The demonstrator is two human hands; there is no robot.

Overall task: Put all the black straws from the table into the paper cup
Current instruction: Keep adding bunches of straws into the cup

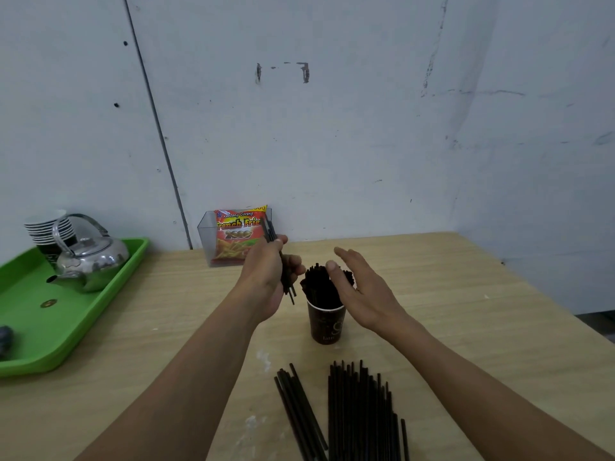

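A dark brown paper cup [326, 326] stands upright mid-table, packed with several black straws [317, 284] sticking out of its top. My left hand [266, 277] is just left of the cup, closed around a small bunch of black straws [289, 287] held nearly upright. My right hand [361, 291] hovers beside the cup's right rim with fingers spread, thumb touching the straws in the cup. Two piles of black straws lie near the front edge: a small one [299, 414] and a bigger one [362, 414].
A green tray [40, 331] at the left holds a metal kettle [88, 261] and a stack of paper cups [50, 229]. A clear box with a red snack packet [238, 236] stands against the wall behind the cup.
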